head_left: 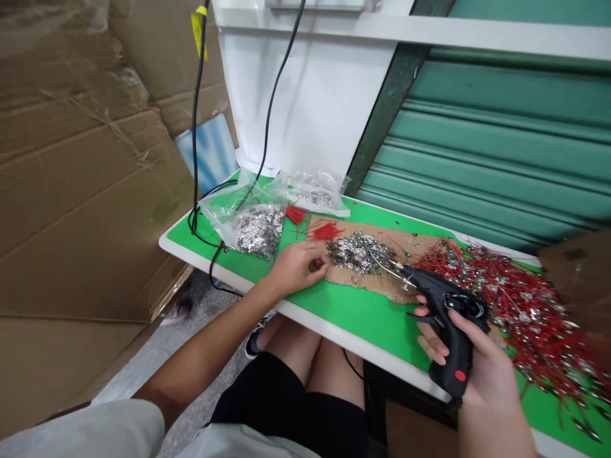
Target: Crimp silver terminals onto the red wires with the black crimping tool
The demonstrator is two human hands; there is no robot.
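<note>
My right hand (465,346) is wrapped round the grip of a black soldering gun (446,312) with a red dot on its handle. The gun's thin metal tip reaches over a heap of small silver metal pieces (360,251) on a flat strip of cardboard (396,292). My left hand (301,266) rests at the left edge of that cardboard, fingers curled and pressed together; whatever they may pinch is too small to make out. Short red wires (327,230) lie just beyond my left hand.
The green table (334,312) has a white edge. A clear bag of metal pieces (260,229) and another bag (319,197) lie at the back left. Red wires with metal pieces (529,312) pile up at right. A black cable (195,127) hangs at left beside cardboard boxes (86,191).
</note>
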